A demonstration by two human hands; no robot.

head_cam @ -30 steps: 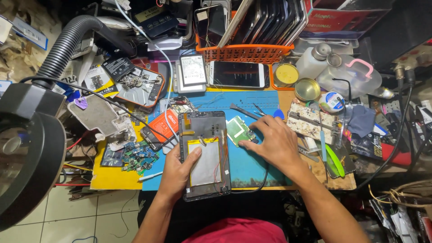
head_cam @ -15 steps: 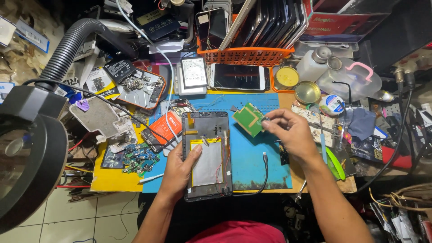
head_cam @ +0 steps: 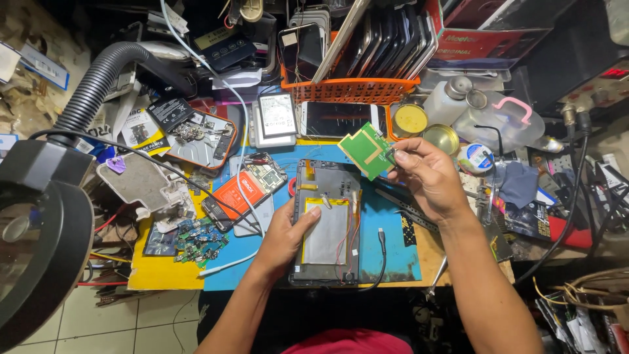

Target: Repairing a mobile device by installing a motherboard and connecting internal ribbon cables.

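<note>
From the head camera, an opened tablet [head_cam: 325,223] lies back-up on a blue mat [head_cam: 393,229] at the middle of the cluttered counter [head_cam: 157,272], its silvery battery and thin wires exposed. The left hand [head_cam: 285,237] rests on the tablet's left edge, fingers spread loosely and thumb lying across the battery, pressing rather than gripping. Above the tablet's upper right corner, the right hand [head_cam: 426,177] is raised off the mat, its thumb and fingertips pinched shut on a green circuit board [head_cam: 367,151], which hangs tilted in the air and clear of the tablet. Behind the tablet, a phone [head_cam: 337,119] lies flat in front of an orange basket [head_cam: 347,88] packed with upright devices. Left of the tablet sits an orange battery pack [head_cam: 239,190], and beyond it small loose green boards. A black cable [head_cam: 382,252] curls just right of the tablet.
</note>
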